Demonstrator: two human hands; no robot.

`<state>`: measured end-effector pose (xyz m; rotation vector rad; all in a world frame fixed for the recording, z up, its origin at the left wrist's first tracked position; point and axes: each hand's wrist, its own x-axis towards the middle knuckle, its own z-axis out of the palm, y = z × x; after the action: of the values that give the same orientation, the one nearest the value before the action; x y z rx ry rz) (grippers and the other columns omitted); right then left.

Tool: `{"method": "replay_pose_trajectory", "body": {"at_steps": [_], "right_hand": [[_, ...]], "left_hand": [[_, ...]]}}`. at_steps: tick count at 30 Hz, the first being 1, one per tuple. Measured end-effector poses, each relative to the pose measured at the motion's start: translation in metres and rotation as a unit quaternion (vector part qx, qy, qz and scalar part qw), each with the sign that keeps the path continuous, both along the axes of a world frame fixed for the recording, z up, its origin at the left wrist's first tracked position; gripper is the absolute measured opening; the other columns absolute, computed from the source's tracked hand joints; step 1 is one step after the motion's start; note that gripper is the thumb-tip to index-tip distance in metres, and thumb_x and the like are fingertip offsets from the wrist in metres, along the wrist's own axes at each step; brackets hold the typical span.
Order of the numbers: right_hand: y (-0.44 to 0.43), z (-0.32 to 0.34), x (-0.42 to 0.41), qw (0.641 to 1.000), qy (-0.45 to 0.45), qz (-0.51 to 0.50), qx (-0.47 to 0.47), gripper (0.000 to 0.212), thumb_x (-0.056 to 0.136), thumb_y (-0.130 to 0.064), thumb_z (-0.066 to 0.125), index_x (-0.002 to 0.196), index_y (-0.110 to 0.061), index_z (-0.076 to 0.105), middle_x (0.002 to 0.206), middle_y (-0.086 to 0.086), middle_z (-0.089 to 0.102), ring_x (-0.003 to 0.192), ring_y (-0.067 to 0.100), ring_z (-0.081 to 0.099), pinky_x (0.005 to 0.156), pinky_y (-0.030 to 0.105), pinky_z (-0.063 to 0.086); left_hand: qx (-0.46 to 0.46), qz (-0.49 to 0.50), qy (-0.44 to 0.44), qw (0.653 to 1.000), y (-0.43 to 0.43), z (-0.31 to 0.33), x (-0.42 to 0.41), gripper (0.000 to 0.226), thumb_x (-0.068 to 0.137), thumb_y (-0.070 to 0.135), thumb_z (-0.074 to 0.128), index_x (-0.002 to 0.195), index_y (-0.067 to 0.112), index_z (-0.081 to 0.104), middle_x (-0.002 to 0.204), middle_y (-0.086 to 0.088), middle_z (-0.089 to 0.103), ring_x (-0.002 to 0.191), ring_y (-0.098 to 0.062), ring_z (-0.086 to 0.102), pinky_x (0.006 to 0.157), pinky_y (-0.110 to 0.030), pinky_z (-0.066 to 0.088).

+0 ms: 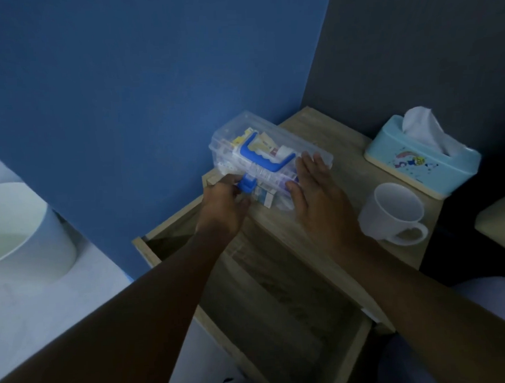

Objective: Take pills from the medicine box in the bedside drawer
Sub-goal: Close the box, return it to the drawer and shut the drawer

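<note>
A clear plastic medicine box (286,136) with a blue handle (262,158) stands on the wooden bedside table (323,123), against the blue wall. Packets of medicine show through its lid. My left hand (224,203) pinches the blue front latch (246,185) of the box. My right hand (315,191) lies flat, fingers spread, against the box's right front side. Below my arms the bedside drawer (280,292) is pulled out; its inside is dark.
A white mug (393,213) stands on the table to the right of my right hand. A light blue tissue box (419,159) sits behind it near the table's right edge. A white round bin (22,232) is on the floor at the left.
</note>
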<state>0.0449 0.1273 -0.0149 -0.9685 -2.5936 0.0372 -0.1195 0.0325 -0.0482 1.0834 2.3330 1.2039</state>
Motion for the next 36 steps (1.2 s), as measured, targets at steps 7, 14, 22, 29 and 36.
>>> {"method": "replay_pose_trajectory", "body": {"at_steps": [7,14,22,29,36], "right_hand": [[0.006,0.000,0.000,1.000,0.006,0.014,-0.014,0.053,0.105,-0.036,0.040,0.147,-0.005,0.043,0.156,0.014,0.040,0.149,0.025,0.031,0.117,0.034,0.029],[0.004,-0.004,-0.003,0.999,0.033,0.003,-0.022,0.052,0.105,-0.035,0.041,0.147,-0.006,0.044,0.156,0.013,0.041,0.149,0.023,0.032,0.119,0.033,0.030],[0.005,-0.004,-0.002,0.999,0.028,0.006,-0.021,0.050,0.104,-0.033,0.044,0.146,-0.006,0.046,0.155,0.012,0.043,0.149,0.024,0.033,0.118,0.033,0.028],[0.006,-0.004,-0.002,1.000,0.022,0.007,-0.021,0.050,0.105,-0.034,0.043,0.146,-0.006,0.047,0.154,0.012,0.044,0.148,0.023,0.034,0.119,0.034,0.031],[0.006,-0.005,-0.002,0.999,0.030,0.004,-0.012,0.049,0.104,-0.034,0.045,0.144,-0.006,0.048,0.153,0.012,0.046,0.147,0.023,0.036,0.116,0.029,0.026]], "left_hand": [[0.077,0.033,-0.047,0.995,-0.008,0.003,-0.001,0.030,0.087,0.030,0.070,0.114,0.018,0.066,0.086,0.015,0.065,0.079,0.002,0.063,0.069,-0.015,0.051],[0.157,0.055,-0.137,0.976,-0.006,-0.002,0.003,0.031,0.085,0.021,0.073,0.115,0.014,0.070,0.095,0.011,0.074,0.088,0.006,0.069,0.085,-0.026,0.059],[0.243,0.109,-0.290,0.919,0.003,-0.013,0.016,0.033,0.084,0.015,0.073,0.116,0.008,0.071,0.110,-0.002,0.075,0.105,-0.012,0.070,0.090,-0.036,0.058],[0.264,0.186,-0.307,0.895,0.020,-0.001,0.028,0.031,0.082,0.016,0.076,0.111,0.005,0.074,0.104,-0.003,0.076,0.097,-0.006,0.071,0.082,-0.023,0.059],[0.232,0.192,-0.247,0.921,0.019,-0.001,0.028,0.028,0.083,0.023,0.075,0.108,0.012,0.075,0.097,0.008,0.075,0.085,0.013,0.066,0.067,-0.001,0.049]]}}
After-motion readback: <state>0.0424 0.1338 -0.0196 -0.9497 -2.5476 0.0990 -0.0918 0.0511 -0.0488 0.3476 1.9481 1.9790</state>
